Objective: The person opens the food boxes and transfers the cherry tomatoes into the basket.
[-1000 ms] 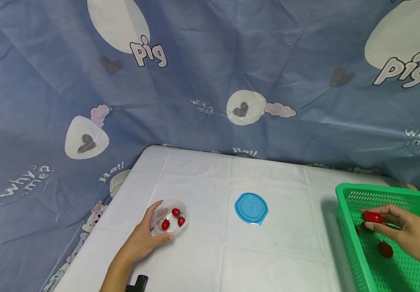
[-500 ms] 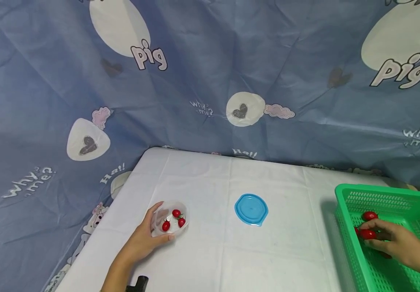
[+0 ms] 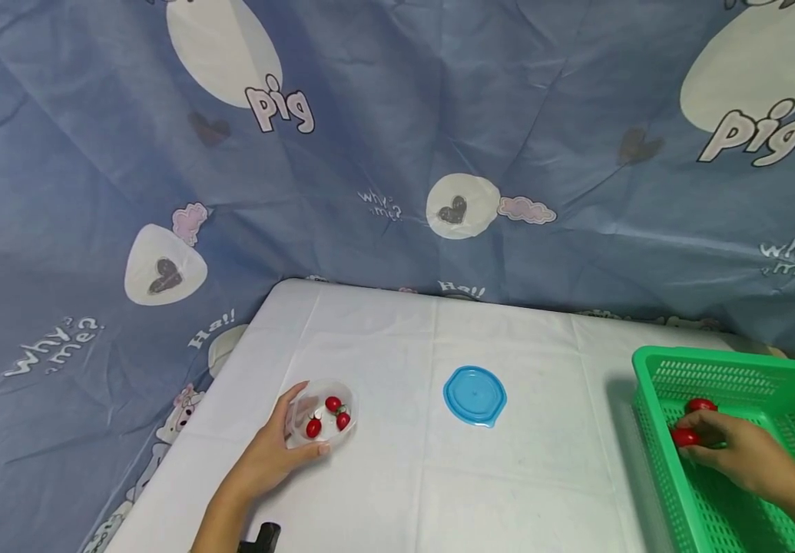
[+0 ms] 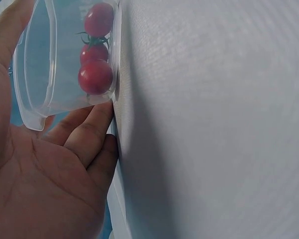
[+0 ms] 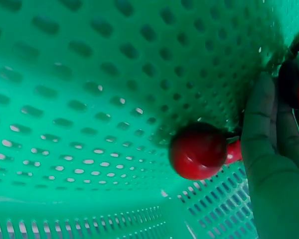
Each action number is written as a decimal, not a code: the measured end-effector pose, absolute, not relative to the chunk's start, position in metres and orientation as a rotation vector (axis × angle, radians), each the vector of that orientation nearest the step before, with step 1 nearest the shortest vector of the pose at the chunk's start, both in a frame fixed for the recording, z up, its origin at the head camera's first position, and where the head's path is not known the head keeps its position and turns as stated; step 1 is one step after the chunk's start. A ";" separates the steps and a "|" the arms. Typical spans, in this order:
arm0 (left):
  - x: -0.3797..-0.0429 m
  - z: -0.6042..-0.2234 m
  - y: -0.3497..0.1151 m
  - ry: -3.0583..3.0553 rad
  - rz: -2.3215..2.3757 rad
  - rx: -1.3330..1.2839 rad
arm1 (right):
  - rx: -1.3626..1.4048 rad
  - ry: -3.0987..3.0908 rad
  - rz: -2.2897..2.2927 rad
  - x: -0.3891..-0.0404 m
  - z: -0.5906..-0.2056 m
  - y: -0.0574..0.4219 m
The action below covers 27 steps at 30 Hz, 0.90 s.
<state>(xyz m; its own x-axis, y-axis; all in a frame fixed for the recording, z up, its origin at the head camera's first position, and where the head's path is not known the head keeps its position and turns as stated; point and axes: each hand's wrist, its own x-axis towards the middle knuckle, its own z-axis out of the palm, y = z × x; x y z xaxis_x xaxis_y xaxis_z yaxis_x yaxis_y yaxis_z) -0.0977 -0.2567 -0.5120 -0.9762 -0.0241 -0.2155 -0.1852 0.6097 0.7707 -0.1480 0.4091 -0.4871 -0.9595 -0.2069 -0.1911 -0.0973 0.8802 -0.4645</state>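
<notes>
My left hand (image 3: 269, 457) holds a clear plastic container (image 4: 69, 55) on the table, thumb and fingers around its sides. Three cherry tomatoes (image 4: 95, 76) with green stems lie in its bottom. Inside the green basket (image 3: 736, 355) at the right, my right hand (image 3: 750, 457) pinches a red cherry tomato (image 3: 684, 437) between thumb and fingers, close to the left wall. Another tomato (image 3: 701, 405) lies just beyond those fingers. The right wrist view has a round tomato (image 5: 198, 151) on the basket floor, with part of a second red one behind it.
A blue lid (image 3: 475, 395) with a small tab lies flat on the white-covered table (image 3: 508, 491), between container and basket. Behind the table hangs a blue printed cloth (image 3: 342, 138). The basket's raised walls surround the right hand.
Inside the basket, my right hand let go of one tomato near the far side, came nearer, took another and shifted slightly left with it. The left hand and container stayed put.
</notes>
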 end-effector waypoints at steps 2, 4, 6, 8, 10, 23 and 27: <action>-0.097 -0.512 -0.256 2.649 1.294 -0.183 | -0.235 2.812 -0.673 -0.148 -0.488 0.409; -0.097 -0.511 -0.256 2.647 1.290 -0.189 | -0.251 2.809 -0.673 -0.148 -0.489 0.409; -0.097 -0.511 -0.255 2.648 1.287 -0.188 | -0.268 2.811 -0.666 -0.148 -0.490 0.409; -0.097 -0.510 -0.255 2.652 1.283 -0.186 | -0.278 2.821 -0.639 -0.149 -0.490 0.410; -0.097 -0.511 -0.256 2.657 1.283 -0.181 | -0.282 2.830 -0.607 -0.150 -0.490 0.412; -0.097 -0.510 -0.256 2.647 1.317 -0.159 | -0.212 2.872 -0.588 -0.152 -0.481 0.411; -0.097 -0.510 -0.256 2.651 1.322 -0.147 | -0.210 2.908 -0.590 -0.151 -0.470 0.408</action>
<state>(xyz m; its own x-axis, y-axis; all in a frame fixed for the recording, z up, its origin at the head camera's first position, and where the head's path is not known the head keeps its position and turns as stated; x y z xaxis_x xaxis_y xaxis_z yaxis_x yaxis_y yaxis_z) -0.0970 -0.2565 -0.5099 -0.9797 -0.0100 -0.2004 -0.1661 0.6008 0.7819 -0.1510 0.4085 -0.4704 -0.9763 -0.1699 -0.1342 -0.1042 0.9119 -0.3969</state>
